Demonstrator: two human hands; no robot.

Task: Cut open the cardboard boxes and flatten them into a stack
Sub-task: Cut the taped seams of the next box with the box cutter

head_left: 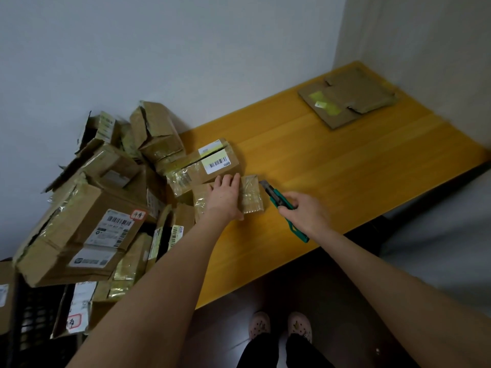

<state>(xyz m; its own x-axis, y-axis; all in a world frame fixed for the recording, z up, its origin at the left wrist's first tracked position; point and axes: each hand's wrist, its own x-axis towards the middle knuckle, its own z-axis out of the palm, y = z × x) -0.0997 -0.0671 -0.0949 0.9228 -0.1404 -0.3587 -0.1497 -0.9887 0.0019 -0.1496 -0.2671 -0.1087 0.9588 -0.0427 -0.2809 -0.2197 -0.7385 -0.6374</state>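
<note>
Cardboard boxes (pixel 87 208) lie heaped on the left end of the yellow table (pixel 332 168), with flattened pieces (pixel 342 102) stacked well apart at its far right corner. Beside the heap, the left hand (pixel 224 196) presses straight fingers on a small taped box (pixel 252 197). The right hand (pixel 308 212) grips a green utility knife (pixel 276 199), its blade just beside that box's right end.

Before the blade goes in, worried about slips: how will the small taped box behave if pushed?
Glossy tape covers the small taped box, so it probably slides easily on the smooth table. Being small, it is likely light; the knife could shove it unless the left hand presses down.
</note>
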